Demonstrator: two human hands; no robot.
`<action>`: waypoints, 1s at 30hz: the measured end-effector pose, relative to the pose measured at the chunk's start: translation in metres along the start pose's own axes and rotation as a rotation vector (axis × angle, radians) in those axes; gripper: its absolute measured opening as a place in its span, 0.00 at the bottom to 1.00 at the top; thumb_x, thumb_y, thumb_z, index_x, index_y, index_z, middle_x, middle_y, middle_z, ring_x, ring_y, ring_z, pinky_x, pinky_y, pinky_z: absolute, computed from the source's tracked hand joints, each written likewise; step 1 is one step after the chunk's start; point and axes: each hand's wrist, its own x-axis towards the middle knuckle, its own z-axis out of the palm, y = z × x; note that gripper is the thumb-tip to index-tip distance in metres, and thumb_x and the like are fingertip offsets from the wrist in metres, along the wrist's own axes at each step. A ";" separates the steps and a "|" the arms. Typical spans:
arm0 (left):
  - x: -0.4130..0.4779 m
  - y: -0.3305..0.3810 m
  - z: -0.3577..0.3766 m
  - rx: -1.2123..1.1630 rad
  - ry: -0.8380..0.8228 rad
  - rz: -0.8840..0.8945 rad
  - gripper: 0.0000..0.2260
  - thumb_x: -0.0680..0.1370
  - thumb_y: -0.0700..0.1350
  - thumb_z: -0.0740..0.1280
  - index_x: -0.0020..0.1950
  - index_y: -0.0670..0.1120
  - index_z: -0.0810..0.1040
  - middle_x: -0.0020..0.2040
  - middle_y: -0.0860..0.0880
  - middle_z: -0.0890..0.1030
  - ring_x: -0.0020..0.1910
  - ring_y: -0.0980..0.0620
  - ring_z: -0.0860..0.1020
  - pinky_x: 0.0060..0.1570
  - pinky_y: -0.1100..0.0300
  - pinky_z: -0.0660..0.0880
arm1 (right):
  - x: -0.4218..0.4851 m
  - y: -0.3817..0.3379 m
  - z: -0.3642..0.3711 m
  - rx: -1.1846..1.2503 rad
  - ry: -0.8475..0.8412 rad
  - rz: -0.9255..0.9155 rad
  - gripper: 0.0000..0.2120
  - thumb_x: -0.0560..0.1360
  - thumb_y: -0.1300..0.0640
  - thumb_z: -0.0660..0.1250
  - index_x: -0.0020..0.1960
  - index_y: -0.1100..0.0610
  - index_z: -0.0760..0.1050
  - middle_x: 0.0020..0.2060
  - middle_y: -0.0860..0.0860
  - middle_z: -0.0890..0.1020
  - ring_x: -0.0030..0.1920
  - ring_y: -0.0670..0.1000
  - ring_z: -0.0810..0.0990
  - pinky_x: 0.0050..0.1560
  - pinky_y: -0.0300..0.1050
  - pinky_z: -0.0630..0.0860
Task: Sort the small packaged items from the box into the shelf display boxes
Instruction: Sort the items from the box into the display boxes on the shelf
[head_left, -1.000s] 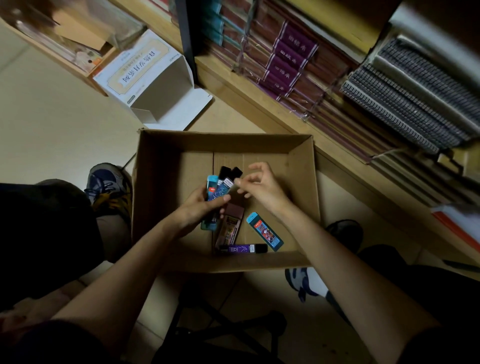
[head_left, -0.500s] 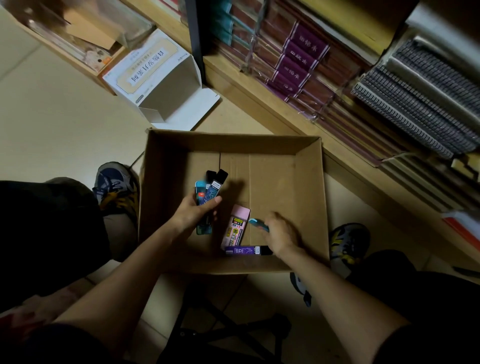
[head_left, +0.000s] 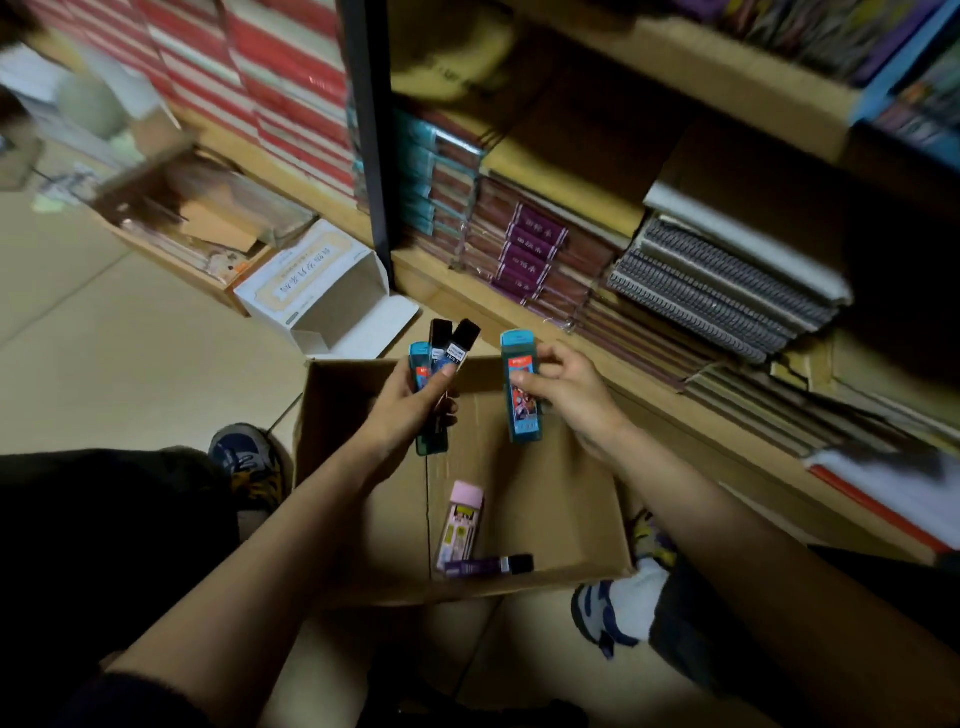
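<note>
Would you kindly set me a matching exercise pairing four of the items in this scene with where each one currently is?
Things:
1. teal flat packet with a picture label
2. fan of black-capped and teal packets
3. pink-capped clear packet
4. white open cardboard carton

Places:
A. on the floor beyond the brown cardboard box
B. pinched in the right hand
C. lying on the brown box's bottom
D. gripped in the left hand

Pairs: 1-B, 2-D, 3-C, 4-A.

Head view looks down — close — over the box (head_left: 332, 415) toward the shelf (head_left: 436, 291); edges seem blurred.
</note>
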 end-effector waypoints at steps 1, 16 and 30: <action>0.000 0.012 0.002 0.017 -0.006 0.045 0.18 0.68 0.60 0.70 0.52 0.54 0.74 0.41 0.51 0.80 0.37 0.55 0.79 0.41 0.56 0.77 | -0.005 -0.019 -0.001 0.008 0.004 -0.037 0.08 0.75 0.65 0.66 0.49 0.55 0.71 0.43 0.52 0.81 0.38 0.42 0.81 0.35 0.34 0.75; -0.020 0.253 0.007 0.077 -0.012 0.540 0.09 0.78 0.47 0.63 0.57 0.45 0.71 0.36 0.54 0.77 0.34 0.58 0.76 0.39 0.60 0.74 | -0.045 -0.241 -0.032 -0.159 0.193 -0.561 0.05 0.75 0.62 0.67 0.45 0.54 0.73 0.42 0.52 0.79 0.44 0.48 0.79 0.39 0.35 0.76; -0.012 0.313 0.051 0.006 -0.003 0.643 0.06 0.78 0.48 0.64 0.53 0.48 0.73 0.40 0.53 0.81 0.37 0.58 0.79 0.45 0.55 0.78 | -0.051 -0.325 -0.087 -0.275 0.611 -0.866 0.16 0.73 0.63 0.69 0.55 0.50 0.68 0.43 0.45 0.76 0.42 0.36 0.79 0.37 0.27 0.75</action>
